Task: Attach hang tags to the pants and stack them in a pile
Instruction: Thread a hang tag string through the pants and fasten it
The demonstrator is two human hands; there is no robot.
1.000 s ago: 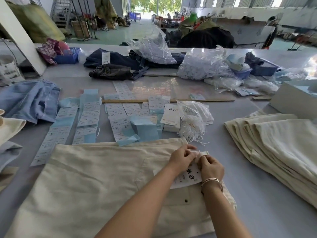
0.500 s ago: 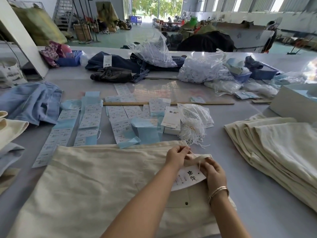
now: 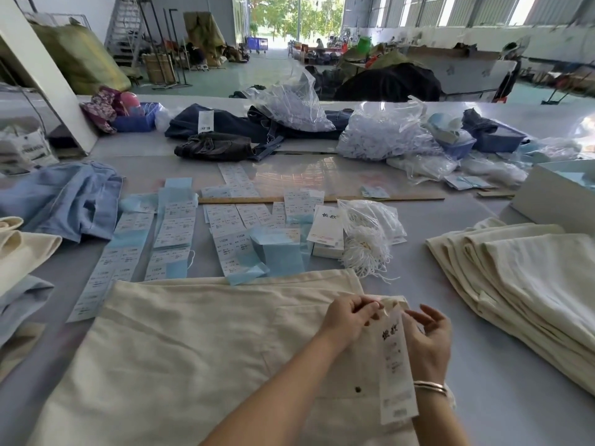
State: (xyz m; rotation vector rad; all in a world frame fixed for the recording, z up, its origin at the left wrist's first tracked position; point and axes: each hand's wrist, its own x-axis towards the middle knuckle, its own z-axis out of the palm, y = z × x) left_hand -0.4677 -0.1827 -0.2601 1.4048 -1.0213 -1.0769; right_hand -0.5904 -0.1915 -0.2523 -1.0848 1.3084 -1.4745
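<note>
A: Swung round since the earlier frame, the hang tag (image 3: 395,358) now lies lengthwise down the cream pants (image 3: 199,355) rather than slanting across them, and the right hand (image 3: 429,344) has let go of it.

B: So what holds it?

A: The left hand (image 3: 349,318) pinches at the tag's top end, right at the waistband corner of the pants; whether string or belt loop sits between the fingertips, I cannot tell. The right hand hovers just beside the tag, fingers loosely spread, holding nothing.

B: How will these handle?

A: By my reading, the tag is thin card, light, easily creased, so take it by its top edge. The pants are soft, limp cloth; I'd lift them by the waistband with 2 hands.

B: And around them?

A: They lie flat on a grey table (image 3: 502,397). Beyond the pants sit size sticker sheets (image 3: 174,230), spare tags (image 3: 326,225) and a bundle of white strings (image 3: 367,252); right of the pants is the cream pile (image 3: 528,284). Further off is a big, bright workshop hall.
</note>
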